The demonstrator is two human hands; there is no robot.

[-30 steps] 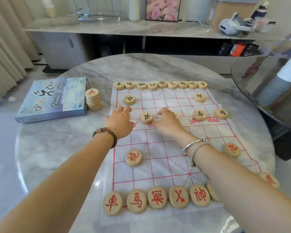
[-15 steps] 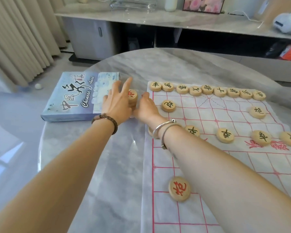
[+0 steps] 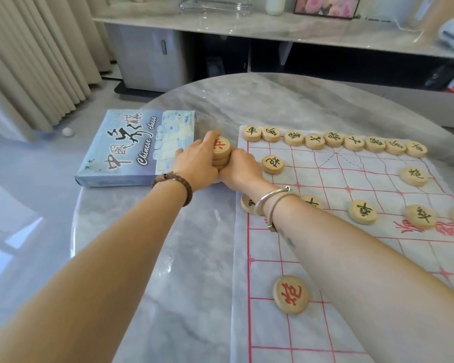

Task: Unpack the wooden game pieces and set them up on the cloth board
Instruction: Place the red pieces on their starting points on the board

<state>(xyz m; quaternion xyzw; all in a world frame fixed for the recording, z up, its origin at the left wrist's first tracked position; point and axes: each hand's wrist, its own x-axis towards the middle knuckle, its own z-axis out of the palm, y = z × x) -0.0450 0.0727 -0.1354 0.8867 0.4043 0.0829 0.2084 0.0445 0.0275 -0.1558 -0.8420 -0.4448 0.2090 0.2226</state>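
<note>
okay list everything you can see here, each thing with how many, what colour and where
Table: one, grey marble, under everything.
Board: one, white cloth with red grid, right.
Box: one, pale blue, left of the board.
Stack: one, wooden, red mark on top, between box and board.
Black pieces: nine in the far row, more partly hidden below, wooden, on the board.
Red piece: one, wooden, near left of the board.
Ball: one, white, on the floor by the curtain.
Left hand: grip on the stack, brown bracelet.
Right hand: grip on the stack, silver bangles.
</note>
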